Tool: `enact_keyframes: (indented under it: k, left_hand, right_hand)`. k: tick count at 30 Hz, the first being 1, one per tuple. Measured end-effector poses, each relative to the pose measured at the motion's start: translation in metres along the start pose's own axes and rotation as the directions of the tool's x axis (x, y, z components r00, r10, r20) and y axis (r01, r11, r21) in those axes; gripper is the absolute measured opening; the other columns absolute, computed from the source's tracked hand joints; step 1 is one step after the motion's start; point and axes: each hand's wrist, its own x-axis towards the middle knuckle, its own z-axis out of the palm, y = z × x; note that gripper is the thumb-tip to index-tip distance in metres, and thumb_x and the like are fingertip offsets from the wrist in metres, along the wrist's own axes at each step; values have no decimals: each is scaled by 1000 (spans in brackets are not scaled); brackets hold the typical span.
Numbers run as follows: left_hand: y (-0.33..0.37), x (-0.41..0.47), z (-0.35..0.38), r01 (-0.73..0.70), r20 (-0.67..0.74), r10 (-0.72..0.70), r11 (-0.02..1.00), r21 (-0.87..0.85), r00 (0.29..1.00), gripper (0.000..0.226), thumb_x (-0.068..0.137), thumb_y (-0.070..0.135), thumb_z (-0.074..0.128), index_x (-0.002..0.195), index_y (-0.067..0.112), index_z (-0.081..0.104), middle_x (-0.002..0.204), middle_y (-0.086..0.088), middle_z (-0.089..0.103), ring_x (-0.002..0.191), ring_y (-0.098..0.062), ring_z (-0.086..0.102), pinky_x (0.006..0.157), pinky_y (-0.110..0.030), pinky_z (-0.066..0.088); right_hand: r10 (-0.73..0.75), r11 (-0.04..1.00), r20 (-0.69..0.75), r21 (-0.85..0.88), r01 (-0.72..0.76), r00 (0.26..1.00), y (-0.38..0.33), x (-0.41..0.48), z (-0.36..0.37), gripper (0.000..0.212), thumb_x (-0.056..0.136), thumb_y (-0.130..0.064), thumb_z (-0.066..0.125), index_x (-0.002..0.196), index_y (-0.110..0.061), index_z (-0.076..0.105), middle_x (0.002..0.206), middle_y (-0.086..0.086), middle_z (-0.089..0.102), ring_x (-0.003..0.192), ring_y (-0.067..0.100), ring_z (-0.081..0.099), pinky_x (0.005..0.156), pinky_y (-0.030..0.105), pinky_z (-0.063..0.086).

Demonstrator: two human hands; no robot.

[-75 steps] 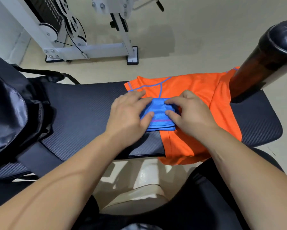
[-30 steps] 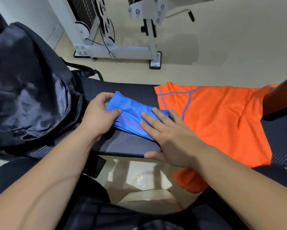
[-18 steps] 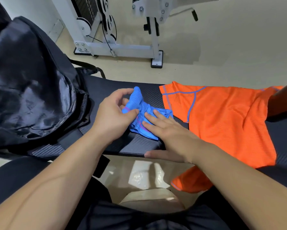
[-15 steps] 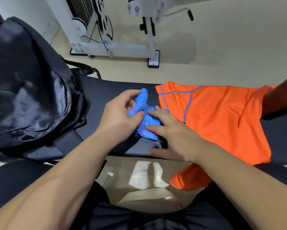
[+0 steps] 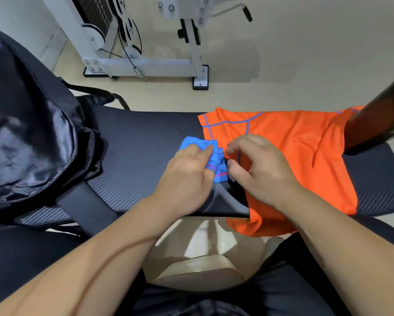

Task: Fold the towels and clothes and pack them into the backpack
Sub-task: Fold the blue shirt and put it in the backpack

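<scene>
Left hand point(image 5: 186, 176) curls over the small folded blue cloth point(image 5: 217, 161) and grips it on the ribbed black bench point(image 5: 141, 151). Right hand point(image 5: 259, 169) is half-curled, thumb and forefinger at the cloth's edge; grip unclear. The flat orange mesh shirt point(image 5: 294, 156) lies beside it and the glossy black backpack point(image 5: 27, 133) sits left.

Soft, even indoor light is falling from above, keeping the frame fairly bright. A faint grey shadow is lying on the pale floor point(image 5: 305, 42) at upper centre. The backpack point(image 5: 32, 137) at left is catching dull glare. Motion blur is smearing the left hand point(image 5: 186, 176), the right hand point(image 5: 259, 169) and the blue cloth point(image 5: 216, 156). Wide-angle distortion is bowing the counter point(image 5: 145, 137) and swelling the lower edges.
</scene>
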Motion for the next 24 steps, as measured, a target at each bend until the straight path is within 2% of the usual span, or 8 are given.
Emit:
enact_keyframes:
  k: [3,7,9,11,14,18,21,24]
  left_hand:
    - [3,4,-5,26,25,-23,996,-89,999,55,87,29,31,118,4,70,100,-16,65,96,-35,59,86,-46,47]
    - [-7,7,-22,187,-140,-264,894,-407,954,20,82,21,54,90,21,73,88,4,68,77,-9,60,79,-30,50]
    - [-20,7,-25,185,-218,-272,918,-351,937,15,81,21,67,95,25,69,94,4,61,80,-3,55,80,-25,49]
    - [-31,8,-23,199,-120,-243,935,-295,963,37,79,27,73,115,32,67,110,5,58,96,-4,55,92,-23,46]
    - [-33,8,-15,197,106,-171,928,-317,980,66,86,25,74,144,43,46,131,5,52,120,-7,47,103,-20,36]
    - [-28,11,-7,141,156,-102,954,-264,983,75,90,24,68,150,49,31,135,0,49,124,-14,46,102,-23,35]
    - [-27,10,-7,90,152,-56,970,-224,987,71,90,29,66,143,54,27,134,0,49,122,-17,47,104,-33,40]
    - [-32,8,-8,32,137,7,959,-280,991,50,92,30,65,132,47,41,131,5,51,120,-10,45,105,-33,39]
  right_hand:
    - [-85,991,192,-87,103,978,-3,2,6,53,84,-30,52,133,-13,63,138,8,62,131,29,53,112,44,40]
    - [-5,972,344,-217,85,939,2,-5,16,57,88,-46,43,133,-18,65,142,4,60,135,30,51,108,50,44]
    - [-6,973,322,-216,80,947,2,-6,16,56,91,-51,43,128,-19,68,141,3,61,132,29,53,105,50,46]
    - [19,987,290,-159,28,957,1,-6,16,56,94,-58,41,122,-20,72,139,2,62,128,25,56,103,48,47]
    - [107,992,215,-89,-90,971,-4,0,17,61,88,-68,42,105,-21,77,129,-1,67,118,19,62,99,42,48]
    - [129,973,139,-210,-98,982,-11,5,21,45,77,-65,58,102,-29,68,111,-9,60,104,20,56,86,37,38]
    - [79,958,157,-283,-32,984,-4,3,20,47,75,-69,60,110,-38,65,124,-9,58,125,23,50,89,38,29]
    - [85,947,216,-321,-11,973,6,1,17,52,76,-74,56,118,-44,62,142,-7,56,146,29,34,96,45,27]
